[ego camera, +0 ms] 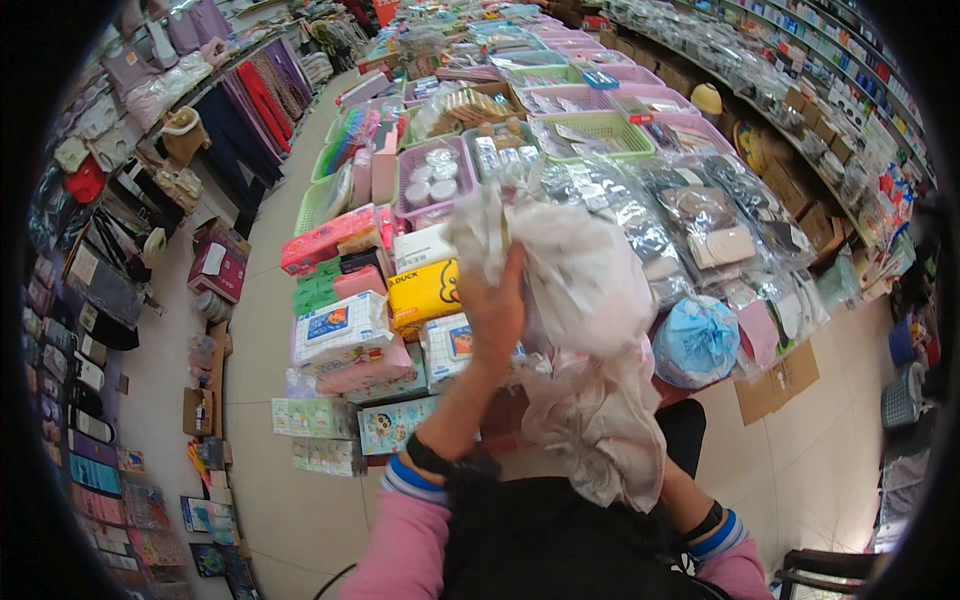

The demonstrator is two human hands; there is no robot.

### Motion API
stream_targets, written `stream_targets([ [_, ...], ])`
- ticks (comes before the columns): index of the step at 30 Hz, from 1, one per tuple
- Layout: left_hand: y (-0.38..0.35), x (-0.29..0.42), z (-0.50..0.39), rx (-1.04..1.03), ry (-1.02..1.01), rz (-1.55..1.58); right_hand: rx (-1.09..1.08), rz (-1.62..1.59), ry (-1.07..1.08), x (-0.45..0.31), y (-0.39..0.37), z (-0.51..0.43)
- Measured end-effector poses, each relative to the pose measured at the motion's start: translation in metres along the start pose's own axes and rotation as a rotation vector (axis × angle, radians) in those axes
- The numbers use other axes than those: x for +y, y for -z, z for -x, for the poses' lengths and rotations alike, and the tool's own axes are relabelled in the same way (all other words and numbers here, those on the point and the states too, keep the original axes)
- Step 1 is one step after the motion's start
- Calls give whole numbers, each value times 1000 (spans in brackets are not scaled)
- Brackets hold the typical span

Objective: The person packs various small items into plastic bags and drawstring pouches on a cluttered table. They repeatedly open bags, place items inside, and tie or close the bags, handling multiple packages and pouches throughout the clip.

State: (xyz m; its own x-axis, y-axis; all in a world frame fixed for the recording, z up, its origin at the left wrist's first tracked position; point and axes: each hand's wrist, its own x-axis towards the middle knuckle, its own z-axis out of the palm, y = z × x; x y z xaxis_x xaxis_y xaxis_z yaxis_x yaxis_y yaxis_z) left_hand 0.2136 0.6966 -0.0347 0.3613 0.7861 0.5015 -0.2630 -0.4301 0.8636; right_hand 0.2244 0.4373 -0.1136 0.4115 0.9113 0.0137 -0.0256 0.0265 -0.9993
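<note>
My left hand [491, 315] is raised over the display table, its thumb and fingers around the gathered upper part of a white bundle [589, 277] of thin cloth or soft bagging. The bundle is blurred, so its material is hard to tell. Below it hangs a creased off-white cloth [600, 427] with some pink beside it. My right forearm [682, 499] runs up behind this cloth, which hides my right hand. Just right of the bundle sits a round light-blue printed package [696, 341]. Left of my left hand are a yellow duck-print pack [424, 294] and a white wipes pack [341, 326].
Plastic baskets of small goods, such as a green basket [596, 135] and a purple basket [435, 180], extend away from me. Clear-bagged goods [720, 217] cover the table's right side. Hanging clothes [262, 105] line the left; a dark chair [825, 566] stands at lower right.
</note>
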Motion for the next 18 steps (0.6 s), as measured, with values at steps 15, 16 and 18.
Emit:
stream_targets([
  [15,-50,-119,-97,-605,91,-108,316,-608,-52,7,65,42],
  [16,-52,-127,-98,-574,360,123,317,-615,-36,11,68,42],
  [18,-50,-138,-97,-666,75,-295,264,-505,-58,19,77,41],
])
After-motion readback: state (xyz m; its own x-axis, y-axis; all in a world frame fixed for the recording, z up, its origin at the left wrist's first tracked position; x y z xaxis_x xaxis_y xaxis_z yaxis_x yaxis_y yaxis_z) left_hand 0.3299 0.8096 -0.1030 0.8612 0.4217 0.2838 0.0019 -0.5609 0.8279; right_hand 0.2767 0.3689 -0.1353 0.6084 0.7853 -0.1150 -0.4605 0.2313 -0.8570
